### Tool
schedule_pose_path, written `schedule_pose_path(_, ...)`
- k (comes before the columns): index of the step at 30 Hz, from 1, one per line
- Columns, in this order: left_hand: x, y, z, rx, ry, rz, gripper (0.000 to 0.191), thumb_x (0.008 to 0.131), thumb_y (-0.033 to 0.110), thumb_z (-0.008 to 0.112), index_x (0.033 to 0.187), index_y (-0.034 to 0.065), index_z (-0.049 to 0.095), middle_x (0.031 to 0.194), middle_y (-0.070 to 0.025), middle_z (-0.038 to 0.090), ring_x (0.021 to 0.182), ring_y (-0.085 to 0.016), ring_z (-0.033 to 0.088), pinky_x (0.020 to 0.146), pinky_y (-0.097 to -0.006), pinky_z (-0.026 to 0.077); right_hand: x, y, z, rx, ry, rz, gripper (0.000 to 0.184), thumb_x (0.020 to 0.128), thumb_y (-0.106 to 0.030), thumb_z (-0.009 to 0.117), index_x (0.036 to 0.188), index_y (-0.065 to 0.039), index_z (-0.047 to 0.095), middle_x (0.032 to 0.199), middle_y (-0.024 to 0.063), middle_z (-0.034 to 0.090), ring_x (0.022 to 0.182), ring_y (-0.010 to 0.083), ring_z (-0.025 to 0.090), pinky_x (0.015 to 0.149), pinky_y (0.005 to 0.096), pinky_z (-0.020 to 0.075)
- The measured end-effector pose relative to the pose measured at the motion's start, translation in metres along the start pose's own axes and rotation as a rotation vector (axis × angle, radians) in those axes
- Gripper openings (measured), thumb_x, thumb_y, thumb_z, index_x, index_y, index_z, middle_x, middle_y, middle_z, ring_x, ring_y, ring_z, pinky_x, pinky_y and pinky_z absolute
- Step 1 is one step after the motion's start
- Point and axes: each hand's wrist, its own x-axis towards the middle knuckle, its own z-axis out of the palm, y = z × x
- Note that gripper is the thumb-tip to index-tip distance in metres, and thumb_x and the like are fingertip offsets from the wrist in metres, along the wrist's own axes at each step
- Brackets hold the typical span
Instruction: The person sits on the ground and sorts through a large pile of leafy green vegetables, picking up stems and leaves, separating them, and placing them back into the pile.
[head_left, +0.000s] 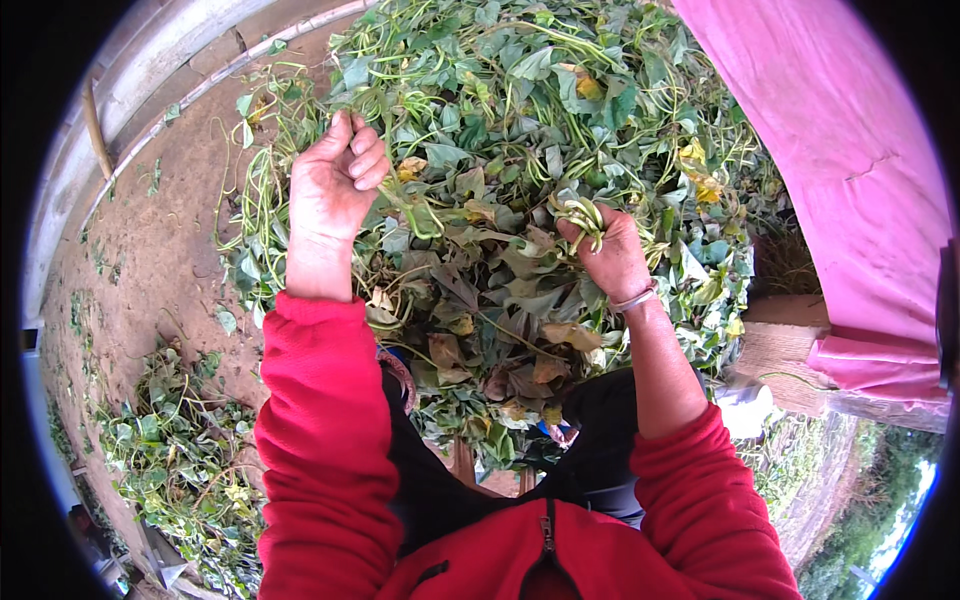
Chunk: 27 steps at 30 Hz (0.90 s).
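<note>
A large heap of leafy green vines (480, 142), some leaves yellow or brown, lies before me and reaches down between my knees. My left hand (341, 169) is raised at the heap's left part, fingers curled with the palm side up, pinching a thin vine stem near the fingertips. Pale green stems hang just right of that hand. Lower and to the right, my right hand (611, 251) is closed around a small bundle of cut green stems (581, 217), their ends pointing towards me. A metal bangle sits on the right wrist.
Pink cloth (832, 150) hangs along the right side, above a brick-like block (784, 352). A smaller pile of vines (180, 465) lies on the bare earth floor (150, 277) at lower left. A pale pole (217, 86) and ledge curve along the upper left.
</note>
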Motion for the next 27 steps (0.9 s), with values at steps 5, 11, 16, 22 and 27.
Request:
schedule_pose_path(5,-0.013,0.011,0.007,0.442,0.009,0.138,0.018,0.084,0.019,0.049,0.082,0.0009,0.053,0.067,-0.0056,0.049,0.061,-0.016,0.045,0.058,-0.0271,0.036,-0.002,-0.004,-0.013,-0.227,-0.074,-0.05,0.01,0.073,-0.006,0.06,0.081,0.0,0.058,0.066,0.0072,0.059,0.059,0.0089,0.049,0.057,0.0257,0.042)
schedule_pose_path(11,-0.026,0.019,0.004,0.889,0.213,0.397,0.015,0.078,0.018,0.059,0.082,0.0045,0.062,0.079,-0.0019,0.059,0.08,-0.012,0.049,0.081,-0.0248,0.033,-0.006,-0.008,-0.022,-0.271,-0.047,-0.118,0.012,0.071,-0.01,0.06,0.078,-0.001,0.057,0.065,0.0137,0.057,0.057,0.0226,0.054,0.056,0.0299,0.0428)
schedule_pose_path(16,-0.043,0.028,0.014,0.978,0.379,0.524,0.013,0.078,0.016,0.06,0.084,0.0058,0.062,0.075,0.0008,0.059,0.061,-0.006,0.04,0.062,-0.0196,0.032,-0.016,-0.003,-0.039,-0.335,-0.06,-0.178,0.014,0.071,-0.011,0.06,0.079,-0.001,0.057,0.067,0.0153,0.057,0.061,0.0293,0.056,0.057,0.0311,0.0433)
schedule_pose_path(22,-0.075,0.098,0.039,1.084,0.396,0.617,0.014,0.082,0.016,0.055,0.084,0.0033,0.061,0.06,0.0027,0.052,0.05,-0.004,0.037,0.045,-0.0176,0.028,-0.05,-0.024,-0.046,-0.254,-0.02,-0.145,0.012,0.067,-0.006,0.059,0.077,-0.001,0.056,0.07,0.0195,0.056,0.07,0.0368,0.054,0.058,0.0354,0.0437)
schedule_pose_path(27,-0.093,0.143,0.057,1.3,0.402,0.657,0.018,0.083,0.017,0.054,0.088,0.0015,0.06,0.059,0.0,0.051,0.051,-0.007,0.042,0.05,-0.0187,0.033,-0.088,-0.024,-0.051,-0.172,0.047,-0.157,0.015,0.067,-0.004,0.06,0.081,-0.002,0.058,0.073,0.015,0.058,0.069,0.0299,0.058,0.061,0.0315,0.045)
